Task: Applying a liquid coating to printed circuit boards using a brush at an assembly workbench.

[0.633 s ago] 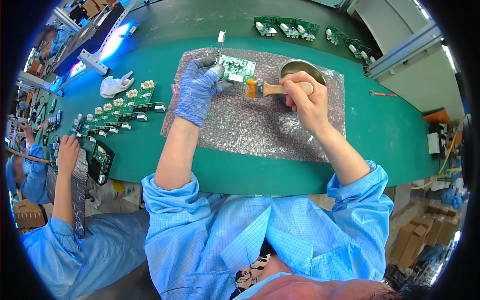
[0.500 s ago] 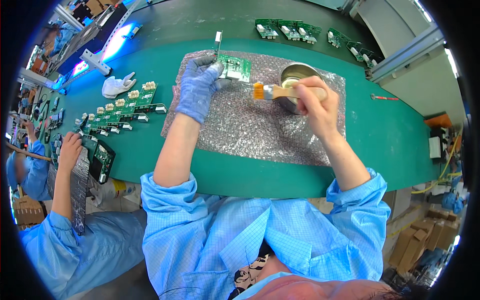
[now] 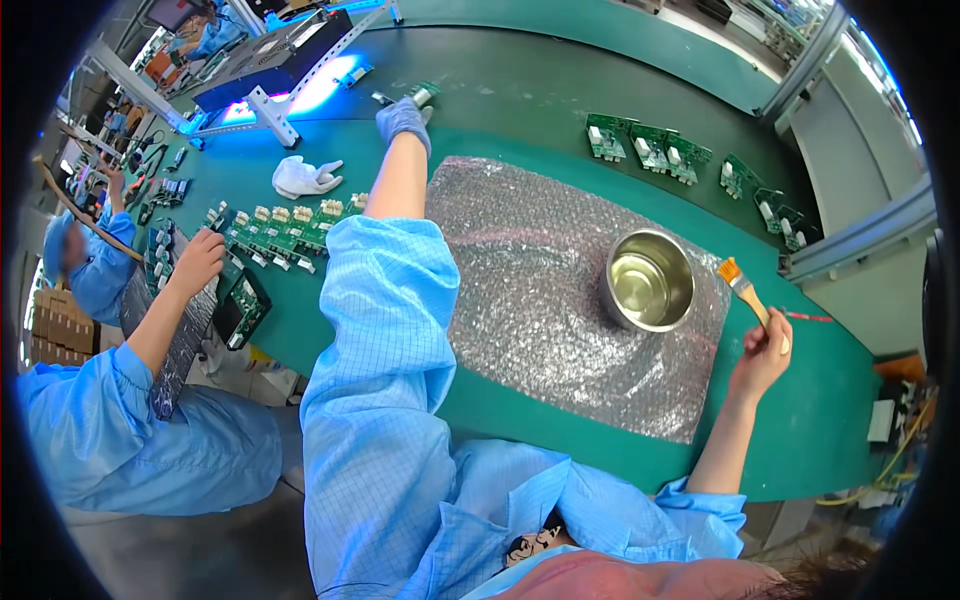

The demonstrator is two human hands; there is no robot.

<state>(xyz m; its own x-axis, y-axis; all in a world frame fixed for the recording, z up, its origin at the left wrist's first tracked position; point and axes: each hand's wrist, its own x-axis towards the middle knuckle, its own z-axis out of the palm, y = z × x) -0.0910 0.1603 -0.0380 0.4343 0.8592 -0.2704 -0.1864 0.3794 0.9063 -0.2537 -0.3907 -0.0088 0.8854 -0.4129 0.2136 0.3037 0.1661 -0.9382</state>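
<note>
Small green board point(image 3: 424, 93) sat at the tabletop's point(image 3: 500, 120) far edge, pinched in the gloved left hand's point(image 3: 403, 117) fingers; arm at full stretch, board seemingly being set aside. Right hand point(image 3: 762, 352), bare, gripped a wooden brush point(image 3: 750, 293) with orange bristles near the right edge, off the work. Steel bowl point(image 3: 648, 279), round and shiny, stood on silvery bubble-wrap point(image 3: 540, 260). More boards point(image 3: 285, 228) lay in rows at left, apparently waiting.

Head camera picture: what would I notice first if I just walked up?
Probably the shiny metal bowl sitting on the silvery bubble-wrap mat in the middle of the green table. Right of it, the bare right hand holds up a small brush with orange bristles. Far across the table, the gloved left hand reaches out with a small green circuit board.
</note>
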